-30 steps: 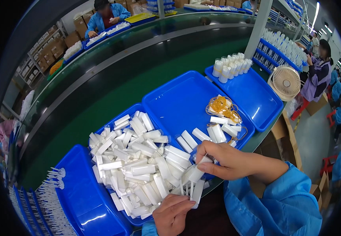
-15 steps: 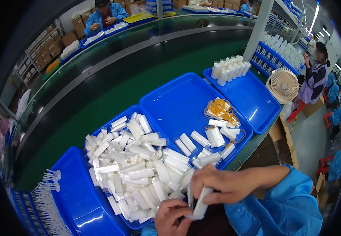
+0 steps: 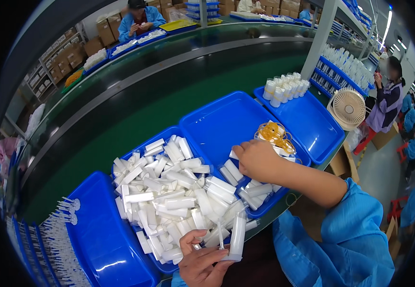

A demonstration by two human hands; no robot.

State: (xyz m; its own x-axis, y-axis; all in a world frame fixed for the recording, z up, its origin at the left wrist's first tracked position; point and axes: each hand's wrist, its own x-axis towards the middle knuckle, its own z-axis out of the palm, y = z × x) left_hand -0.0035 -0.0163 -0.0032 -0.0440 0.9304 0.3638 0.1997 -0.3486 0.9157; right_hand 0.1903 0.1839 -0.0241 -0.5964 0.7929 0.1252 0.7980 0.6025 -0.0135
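Note:
At the lower middle, my left hand [image 3: 202,263] pinches the bottom of a clear plastic sleeve with a white insert [image 3: 237,234], held upright. A narrow white stick-like piece [image 3: 221,235] stands beside it at my fingers. My right hand [image 3: 260,160] reaches into the middle blue tray [image 3: 217,112], its fingers closed around a similar white piece [image 3: 234,154]; most of that piece is hidden. Just beside my right hand lie more white-filled sleeves [image 3: 231,172] and tangled yellow rubber bands [image 3: 277,134]. A large heap of white-filled sleeves [image 3: 174,196] fills the tray left of it.
A blue tray [image 3: 107,234] stands at the left, by racks of clear-and-white stemmed pieces [image 3: 57,239]. Banded bundles [image 3: 286,88] sit in the far right tray [image 3: 308,126], near a beige fan [image 3: 347,109]. The green conveyor [image 3: 136,105] runs behind; other people work beyond.
My right hand has left the sleeve by my left hand and moved up and away into the middle tray. My left hand keeps the sleeve, now upright. The whole view has shifted slightly.

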